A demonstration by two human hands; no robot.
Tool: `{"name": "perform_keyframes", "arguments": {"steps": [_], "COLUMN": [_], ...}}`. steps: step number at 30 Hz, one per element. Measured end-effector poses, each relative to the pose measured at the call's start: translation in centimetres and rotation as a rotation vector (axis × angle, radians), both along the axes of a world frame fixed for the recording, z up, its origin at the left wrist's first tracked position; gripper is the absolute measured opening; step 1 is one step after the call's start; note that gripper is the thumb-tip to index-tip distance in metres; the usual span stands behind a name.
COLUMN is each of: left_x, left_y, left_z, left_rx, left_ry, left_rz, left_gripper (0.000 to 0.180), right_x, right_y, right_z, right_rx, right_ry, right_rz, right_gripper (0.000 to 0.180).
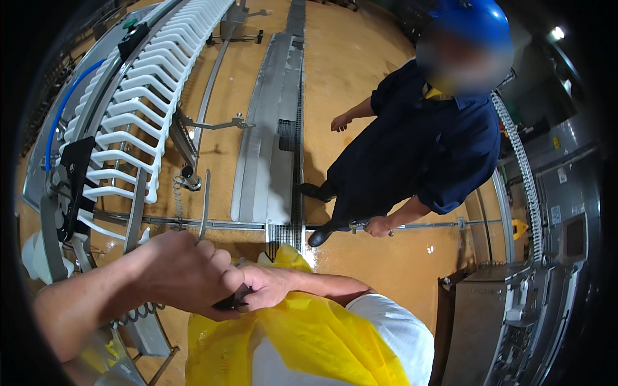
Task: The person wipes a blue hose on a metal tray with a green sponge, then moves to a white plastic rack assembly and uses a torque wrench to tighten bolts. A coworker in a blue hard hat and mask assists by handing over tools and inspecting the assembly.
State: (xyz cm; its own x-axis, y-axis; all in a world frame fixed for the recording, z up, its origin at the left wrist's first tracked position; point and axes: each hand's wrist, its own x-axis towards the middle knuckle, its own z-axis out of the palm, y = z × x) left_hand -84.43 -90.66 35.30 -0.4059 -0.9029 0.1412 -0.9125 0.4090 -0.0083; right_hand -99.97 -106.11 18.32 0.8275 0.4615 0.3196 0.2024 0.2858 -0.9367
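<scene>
My left hand (183,273) is closed in a fist at the lower left, in front of my body. A slim, slightly curved grey blade (205,202) rises from behind its knuckles, apparently that of a knife gripped in the fist. Against it, my right hand (265,286) is closed, its fingers bent around a small dark piece (233,300) between the two hands. Most of that piece is covered, so its kind cannot be told. Under my hands a yellow apron (309,328) hangs over white clothing.
A curved conveyor with white slats (145,116) stands at the left. Ahead, a person in dark blue clothing (412,141) and a blue helmet holds a metal tool. A grey metal floor plate (267,141) adjoins a drain grate. Metal machinery (483,321) stands at the right.
</scene>
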Motion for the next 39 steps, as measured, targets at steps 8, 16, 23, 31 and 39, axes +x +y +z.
{"name": "perform_keyframes", "arguments": {"steps": [8,16,23,31,39], "left_x": [-0.7,-0.7,-1.4,-2.0,-2.6], "left_y": [0.1,-1.2,-0.4,0.3,0.0], "left_z": [-1.0,0.3,-0.8,-1.7,-1.2], "left_rx": [-0.035,0.083,-0.06,-0.09,0.085], "left_ry": [0.067,0.067,0.085,-0.007,0.063], "left_rz": [0.107,0.085,-0.079,0.036,0.191], "left_gripper": [0.056,0.052,0.056,0.064,0.062], "right_x": [-0.7,-0.1,0.1,-1.6,-1.6], "right_y": [1.5,0.5,1.0,2.6,2.9], "right_z": [-0.4,-0.7,-0.4,-0.4,-0.4], "right_rx": [0.059,0.243,0.083,-0.06,-0.009], "right_ry": [0.01,0.043,-0.04,-0.018,0.104], "right_rz": [-0.147,0.04,0.154,-0.237,-0.269], "right_gripper": [0.04,0.038,0.029,0.032,0.03]}}
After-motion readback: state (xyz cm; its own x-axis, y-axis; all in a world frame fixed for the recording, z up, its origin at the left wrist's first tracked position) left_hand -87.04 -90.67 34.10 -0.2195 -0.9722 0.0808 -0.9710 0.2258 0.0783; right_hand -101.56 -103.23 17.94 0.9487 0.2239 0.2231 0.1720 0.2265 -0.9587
